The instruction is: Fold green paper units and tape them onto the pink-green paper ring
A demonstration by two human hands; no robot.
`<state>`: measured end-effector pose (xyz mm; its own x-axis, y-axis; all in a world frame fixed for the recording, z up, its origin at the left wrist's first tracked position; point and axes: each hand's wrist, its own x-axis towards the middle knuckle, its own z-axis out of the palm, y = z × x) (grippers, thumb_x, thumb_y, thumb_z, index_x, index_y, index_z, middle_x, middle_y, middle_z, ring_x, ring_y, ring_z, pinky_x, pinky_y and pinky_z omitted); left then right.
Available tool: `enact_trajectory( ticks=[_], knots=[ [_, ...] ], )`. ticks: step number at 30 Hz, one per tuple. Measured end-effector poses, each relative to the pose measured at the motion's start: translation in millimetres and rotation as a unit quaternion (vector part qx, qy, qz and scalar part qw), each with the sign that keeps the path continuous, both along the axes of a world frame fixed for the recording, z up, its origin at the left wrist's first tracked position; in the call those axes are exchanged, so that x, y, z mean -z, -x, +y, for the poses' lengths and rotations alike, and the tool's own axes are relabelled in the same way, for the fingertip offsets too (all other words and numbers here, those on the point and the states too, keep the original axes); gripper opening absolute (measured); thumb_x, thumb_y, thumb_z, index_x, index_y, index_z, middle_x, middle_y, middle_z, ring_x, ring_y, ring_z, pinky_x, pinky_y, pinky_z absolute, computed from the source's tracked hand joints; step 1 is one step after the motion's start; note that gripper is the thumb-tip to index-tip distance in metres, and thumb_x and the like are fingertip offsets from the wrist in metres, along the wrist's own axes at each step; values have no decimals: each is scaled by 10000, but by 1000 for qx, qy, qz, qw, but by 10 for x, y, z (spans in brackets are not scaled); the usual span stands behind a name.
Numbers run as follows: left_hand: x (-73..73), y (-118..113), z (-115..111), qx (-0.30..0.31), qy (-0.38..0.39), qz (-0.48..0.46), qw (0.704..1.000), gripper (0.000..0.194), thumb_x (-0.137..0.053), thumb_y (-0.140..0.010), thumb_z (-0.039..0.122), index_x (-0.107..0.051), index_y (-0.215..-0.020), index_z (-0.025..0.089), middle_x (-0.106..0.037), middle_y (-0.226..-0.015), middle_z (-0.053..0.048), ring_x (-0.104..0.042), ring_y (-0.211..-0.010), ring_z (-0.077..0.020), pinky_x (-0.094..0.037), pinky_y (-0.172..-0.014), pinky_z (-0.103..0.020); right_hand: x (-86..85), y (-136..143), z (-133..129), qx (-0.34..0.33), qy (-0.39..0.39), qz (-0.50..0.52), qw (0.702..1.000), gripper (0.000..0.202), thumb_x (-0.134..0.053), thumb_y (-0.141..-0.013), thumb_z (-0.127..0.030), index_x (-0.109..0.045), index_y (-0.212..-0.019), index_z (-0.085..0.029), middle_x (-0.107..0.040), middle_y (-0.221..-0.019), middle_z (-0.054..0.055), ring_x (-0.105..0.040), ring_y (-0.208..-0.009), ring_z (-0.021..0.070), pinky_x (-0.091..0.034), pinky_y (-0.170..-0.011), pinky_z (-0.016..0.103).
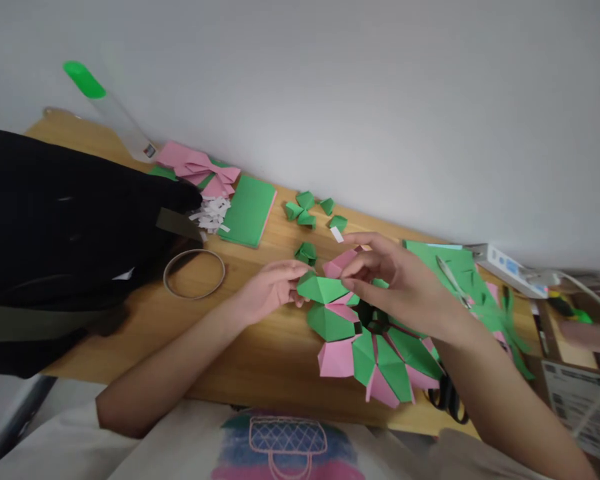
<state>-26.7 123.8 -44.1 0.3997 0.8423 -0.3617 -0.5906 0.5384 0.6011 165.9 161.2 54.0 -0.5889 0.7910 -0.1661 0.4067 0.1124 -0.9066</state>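
A ring of folded green and pink paper pieces (391, 367) lies on the wooden table in front of me. My left hand (279, 285) pinches the green folded piece (323, 289) at the ring's upper left, fingers closed round its left end. On that piece's right side, my right hand (387, 270) has its thumb and a finger closed, while its forefinger reaches out with a small white strip (337, 234) at the tip. Small green folded pieces (305, 218) lie behind my hands, and another green piece (306, 253) sits just above my left fingertips.
On the left are a black bag (70, 247), a round hoop (195, 274), white paper strips (213, 214), green sheets (249, 211) and pink folded paper (200, 165). Scissors (453, 280), green scraps and a power strip (513, 271) are on the right; a wall stands behind.
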Motion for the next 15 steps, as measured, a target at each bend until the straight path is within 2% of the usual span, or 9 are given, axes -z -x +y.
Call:
enact_trajectory(
  ticks=[7,15],
  knots=[
    [-1,10,-18,-41,17,-17,999,229,-879,-543,212,-703,-680,159,-690,-613,29,-611,-507,-88,-491,-468,-183,-11,-66,-70,6,0,10,1000,421,-579,-843,-113,-466,-1222,-256,-672,-818,-28,-642,-750,124,-542,-665,266],
    [-24,27,-35,-40,5,-6,999,218,-880,-547,230,-730,-692,166,-698,-618,13,-601,-491,-96,-482,-468,-210,-15,-146,-143,7,-8,7,1000,461,-570,-858,-88,-454,-1261,-278,-666,-838,-32,-622,-733,111,-542,-644,246]
  ],
)
